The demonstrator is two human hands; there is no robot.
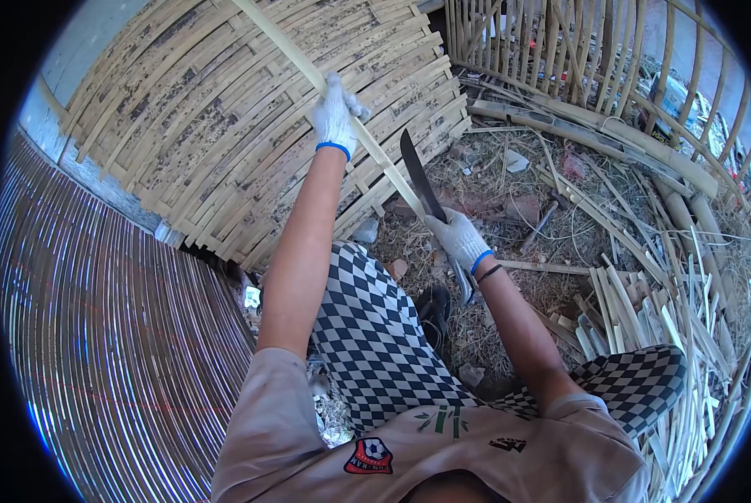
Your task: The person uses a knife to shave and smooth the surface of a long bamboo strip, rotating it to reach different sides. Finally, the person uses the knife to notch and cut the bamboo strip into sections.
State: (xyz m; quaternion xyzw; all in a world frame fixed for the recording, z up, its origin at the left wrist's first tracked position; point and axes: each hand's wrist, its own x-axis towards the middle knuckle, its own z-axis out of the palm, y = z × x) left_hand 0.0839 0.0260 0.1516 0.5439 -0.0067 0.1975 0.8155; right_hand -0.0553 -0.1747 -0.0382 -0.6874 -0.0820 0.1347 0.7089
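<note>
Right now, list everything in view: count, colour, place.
Bamboo strip: 1, pale yellow, in left hand
Knife: 1, dark, in right hand
Woven panel: 1, tan, upper left
Ribbed sheet: 1, greyish, left
Fence: 1, tan, upper right
Poles: several, tan, below fence
Split sticks: many, pale, right
Hammer-like tool: 1, dark-headed, ground, right of knife
Debris: many bits, mixed, ground
Shirt: 1, beige, bottom
Trousers: 1 pair, black-and-white check, below centre
Shoe: at least 1, dark, below right hand
Hands: 2, white-gloved, centre
</note>
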